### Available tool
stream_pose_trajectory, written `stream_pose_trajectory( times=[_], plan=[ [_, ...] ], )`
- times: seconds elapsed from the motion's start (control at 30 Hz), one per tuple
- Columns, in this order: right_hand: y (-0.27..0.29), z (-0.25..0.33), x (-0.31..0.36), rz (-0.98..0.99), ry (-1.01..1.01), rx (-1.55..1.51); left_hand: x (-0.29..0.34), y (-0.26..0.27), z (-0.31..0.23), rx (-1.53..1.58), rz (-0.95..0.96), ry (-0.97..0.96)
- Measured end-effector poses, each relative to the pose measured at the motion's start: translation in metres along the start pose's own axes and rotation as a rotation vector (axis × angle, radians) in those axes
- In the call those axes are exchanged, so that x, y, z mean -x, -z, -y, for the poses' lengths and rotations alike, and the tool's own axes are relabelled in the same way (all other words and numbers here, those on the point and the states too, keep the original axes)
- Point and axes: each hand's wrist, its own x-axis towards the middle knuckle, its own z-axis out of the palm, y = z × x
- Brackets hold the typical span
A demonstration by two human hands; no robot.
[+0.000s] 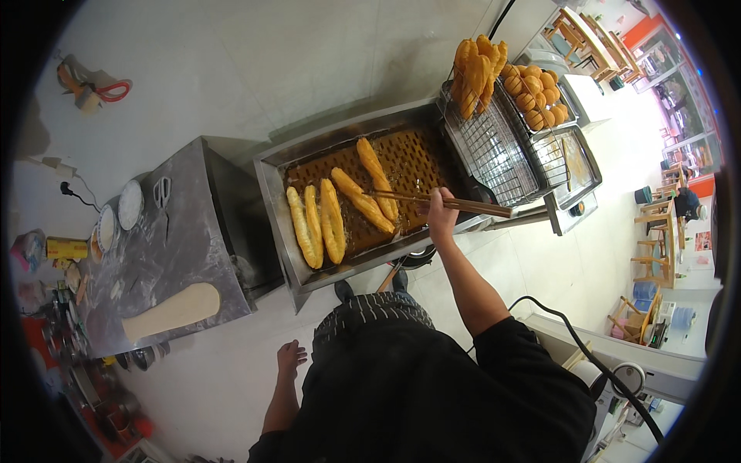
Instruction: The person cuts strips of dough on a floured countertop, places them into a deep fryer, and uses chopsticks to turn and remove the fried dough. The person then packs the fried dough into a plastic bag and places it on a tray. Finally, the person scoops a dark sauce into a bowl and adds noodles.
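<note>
My right hand (441, 218) is closed around a pair of long wooden chopsticks (482, 207). Their far ends reach over the oil and touch a fried dough stick (377, 179) on the right. Beside it another fried dough stick (361, 201) lies at a slant. Further left in the oil float more golden ones, among them a pale, split dough stick (305, 228). All of them are in a rectangular metal fryer (272, 224) with a perforated plate under the oil. My left hand (291, 356) hangs low at my side, holding nothing, its fingers loosely apart.
A wire rack (498, 158) at the fryer's right end carries upright fried dough sticks (475, 73) and round fried balls (536, 96). On the left, a floured worktop (185, 247) bears a flat dough strip (174, 310) and scissors (161, 193). A black cable (571, 320) curves at right.
</note>
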Motion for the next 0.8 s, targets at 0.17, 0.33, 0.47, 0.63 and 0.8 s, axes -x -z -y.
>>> stream_pose_trajectory(
  times=[0.17, 0.33, 0.47, 0.63, 0.8],
  plan=[
    [-0.004, 0.002, -0.023, -0.046, 0.468, 0.483, 0.011, -0.009, 0.012, -0.239, 0.012, -0.039],
    [-0.030, -0.033, -0.057, -0.032, 0.584, 0.604, 0.020, -0.014, 0.001, -0.166, -0.020, -0.042],
    [-0.006, -0.025, -0.086, -0.217, -0.002, -0.065, 0.022, -0.018, -0.016, -0.025, -0.081, -0.021],
    [0.051, -0.006, -0.085, -0.152, -0.057, -0.170, 0.024, -0.037, -0.023, -0.041, -0.066, -0.013],
    [0.061, -0.009, -0.065, -0.046, 0.074, 0.103, 0.029, -0.055, -0.032, -0.273, -0.002, -0.008]
  ],
)
